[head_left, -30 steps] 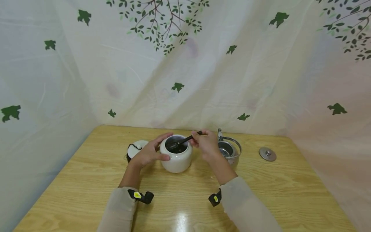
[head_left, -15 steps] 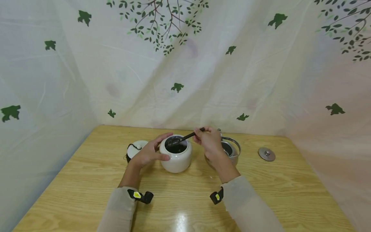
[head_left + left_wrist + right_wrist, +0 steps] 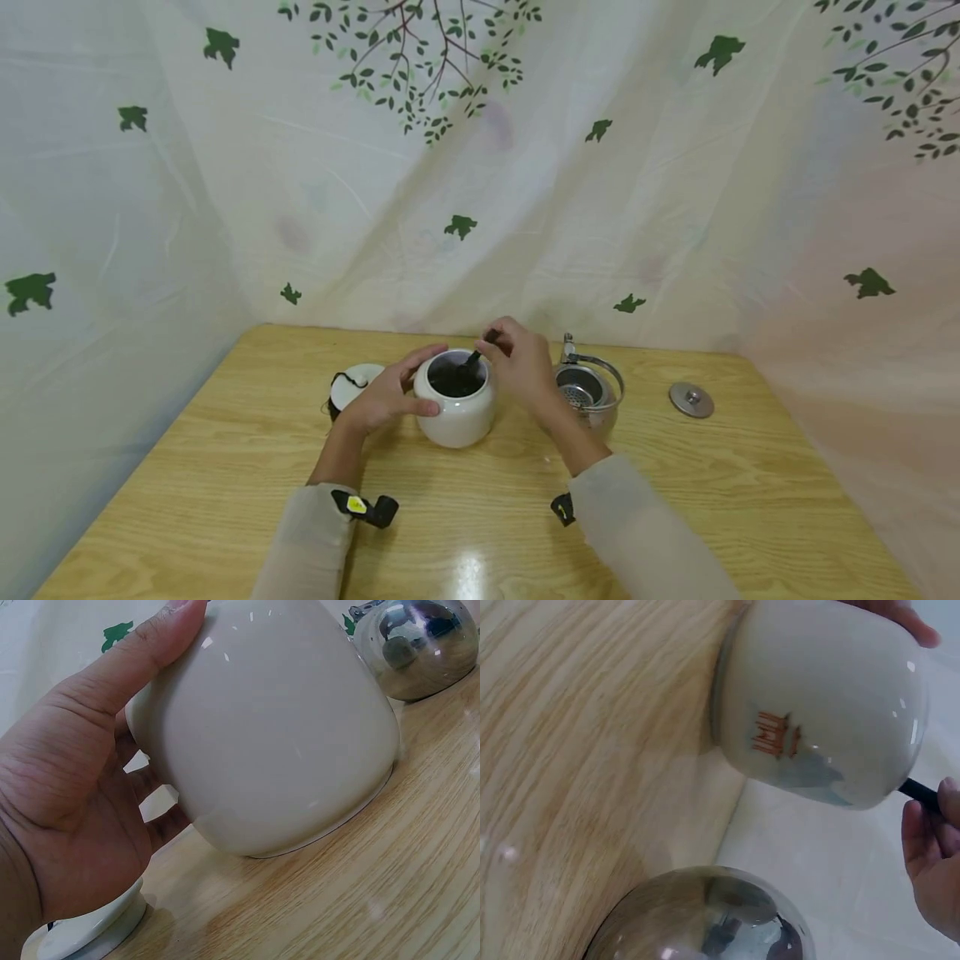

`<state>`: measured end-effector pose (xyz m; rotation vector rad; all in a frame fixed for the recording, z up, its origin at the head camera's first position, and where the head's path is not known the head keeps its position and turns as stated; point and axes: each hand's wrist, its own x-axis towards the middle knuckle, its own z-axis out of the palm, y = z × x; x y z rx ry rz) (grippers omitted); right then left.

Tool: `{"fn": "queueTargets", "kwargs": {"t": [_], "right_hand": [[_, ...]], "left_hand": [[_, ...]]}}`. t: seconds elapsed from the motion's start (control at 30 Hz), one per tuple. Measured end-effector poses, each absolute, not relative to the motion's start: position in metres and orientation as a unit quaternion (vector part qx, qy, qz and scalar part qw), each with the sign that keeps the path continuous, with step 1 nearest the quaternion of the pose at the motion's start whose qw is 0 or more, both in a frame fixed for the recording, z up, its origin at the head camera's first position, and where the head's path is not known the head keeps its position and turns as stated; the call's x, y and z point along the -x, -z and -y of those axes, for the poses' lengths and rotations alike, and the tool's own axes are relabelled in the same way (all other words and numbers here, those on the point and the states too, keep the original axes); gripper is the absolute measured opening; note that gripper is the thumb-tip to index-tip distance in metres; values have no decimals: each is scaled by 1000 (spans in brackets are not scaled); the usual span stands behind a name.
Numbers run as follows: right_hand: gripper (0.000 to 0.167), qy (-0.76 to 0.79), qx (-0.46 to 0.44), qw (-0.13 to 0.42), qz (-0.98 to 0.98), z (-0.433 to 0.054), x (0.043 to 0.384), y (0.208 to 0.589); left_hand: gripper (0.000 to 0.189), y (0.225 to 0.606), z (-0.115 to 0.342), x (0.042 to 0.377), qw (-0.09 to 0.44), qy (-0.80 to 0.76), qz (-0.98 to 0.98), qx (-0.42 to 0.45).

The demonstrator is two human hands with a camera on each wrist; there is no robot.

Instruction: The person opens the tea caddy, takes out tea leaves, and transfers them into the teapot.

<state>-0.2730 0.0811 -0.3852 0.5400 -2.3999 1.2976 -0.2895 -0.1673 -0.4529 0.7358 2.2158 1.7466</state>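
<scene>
Holding white jar (image 3: 459, 425) in left grip (image 3: 384, 402), utensil (image 3: 474, 359) slanting below right grip (image 3: 527, 368)

The slim black utensil (image 3: 474, 360) ends unseen among indistinct dark contents (image 3: 450, 383) in the round glossy white jar (image 3: 459, 427). The left hand (image 3: 386, 396) partly hides the round white lid (image 3: 356, 383) at left; the right forearm (image 3: 573, 435), the rounded steel kettle (image 3: 606, 418).

The jar (image 3: 455, 423) is white, painted red and grey-blue on one side. The spoon (image 3: 473, 360) is black, the kettle (image 3: 682, 919) silver.
</scene>
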Motion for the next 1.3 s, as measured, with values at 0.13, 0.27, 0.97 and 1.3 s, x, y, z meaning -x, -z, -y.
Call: {"fn": "queueTargets", "kwargs": {"t": [0.13, 0.27, 0.97, 1.3], "right_hand": [[7, -373, -279, 172, 868, -78, 274, 389], [6, -383, -264, 134, 875, -81, 276, 383], [14, -474, -94, 99, 870, -76, 275, 377], [18, -474, -28, 136, 869, -71, 272, 373]], "left_hand": [[94, 453, 167, 290, 117, -596, -754, -251], [94, 454, 167, 291, 114, -595, -755, -251], [93, 454, 167, 292, 110, -592, -758, -252], [95, 453, 166, 290, 106, -592, -760, -248]]}}
